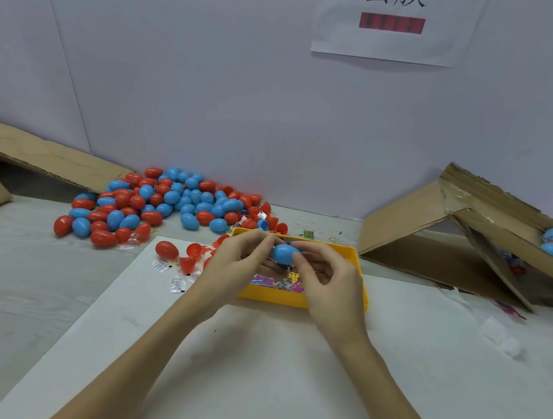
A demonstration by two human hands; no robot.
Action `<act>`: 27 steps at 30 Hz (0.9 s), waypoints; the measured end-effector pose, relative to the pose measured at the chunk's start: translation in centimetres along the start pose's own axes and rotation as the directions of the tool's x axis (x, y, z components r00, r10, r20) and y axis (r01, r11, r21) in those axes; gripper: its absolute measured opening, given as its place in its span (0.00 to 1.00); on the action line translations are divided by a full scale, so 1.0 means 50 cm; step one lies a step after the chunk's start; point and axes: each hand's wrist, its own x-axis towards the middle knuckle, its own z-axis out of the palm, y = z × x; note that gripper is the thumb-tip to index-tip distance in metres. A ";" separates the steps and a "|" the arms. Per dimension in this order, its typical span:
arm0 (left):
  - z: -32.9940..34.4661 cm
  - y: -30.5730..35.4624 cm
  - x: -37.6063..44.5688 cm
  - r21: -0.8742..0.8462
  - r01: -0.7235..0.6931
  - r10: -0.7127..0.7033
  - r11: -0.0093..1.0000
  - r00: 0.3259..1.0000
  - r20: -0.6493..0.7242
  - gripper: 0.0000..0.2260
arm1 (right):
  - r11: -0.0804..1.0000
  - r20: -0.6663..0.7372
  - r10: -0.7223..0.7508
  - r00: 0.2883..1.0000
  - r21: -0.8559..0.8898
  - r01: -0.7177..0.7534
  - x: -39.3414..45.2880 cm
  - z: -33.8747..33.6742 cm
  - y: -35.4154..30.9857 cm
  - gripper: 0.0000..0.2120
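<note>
A blue plastic egg (283, 253) is held sideways between both hands above a yellow tray (292, 299). My left hand (238, 260) pinches the egg's left end with fingertips and thumb. My right hand (325, 280) grips its right end, fingers curled over it. Colourful printed film pieces (275, 282) lie in the tray beneath the hands, partly hidden by them.
A heap of red and blue eggs (165, 203) lies at the back left. A single red egg (167, 250), red half shells (190, 261) and small white sachets (177, 284) sit left of the tray. Cardboard flaps (42, 162) stand left, a tilted carton (471, 238) with wrapped eggs right.
</note>
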 end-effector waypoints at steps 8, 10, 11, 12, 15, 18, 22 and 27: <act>0.004 -0.009 -0.002 0.165 -0.200 0.184 0.966 0.977 0.108 0.14 | 0.996 -0.008 0.072 0.997 0.053 -0.072 0.004 -0.006 0.005 0.08; 0.001 -0.013 0.000 0.163 -0.198 0.187 0.967 0.979 0.076 0.12 | 0.997 0.025 0.050 0.998 0.065 -0.051 0.006 -0.007 0.005 0.08; -0.002 -0.014 0.000 0.174 -0.197 0.187 0.965 0.980 0.072 0.12 | 0.997 0.036 0.041 0.999 0.060 -0.043 0.007 -0.007 0.005 0.08; -0.004 -0.014 0.000 0.184 -0.192 0.181 0.964 0.981 0.075 0.12 | 0.997 0.040 0.042 0.998 0.056 -0.044 0.007 -0.007 0.005 0.07; -0.004 -0.015 -0.001 0.200 -0.176 0.162 0.964 0.983 0.084 0.13 | 0.996 0.041 0.070 0.997 0.060 -0.073 0.006 -0.005 0.005 0.07; -0.004 -0.017 0.003 0.235 -0.155 0.157 0.960 0.988 0.008 0.14 | 0.997 0.040 0.070 0.997 -0.031 -0.069 0.007 -0.008 0.010 0.08; -0.010 -0.019 0.006 0.294 -0.121 0.159 0.948 0.982 -0.106 0.14 | 0.871 0.203 -0.002 0.979 -0.480 0.101 0.008 -0.018 0.031 0.09; -0.016 -0.027 0.009 0.362 -0.078 0.143 0.929 0.977 -0.158 0.14 | 0.722 0.350 0.097 0.932 -0.669 0.176 0.011 -0.017 0.043 0.20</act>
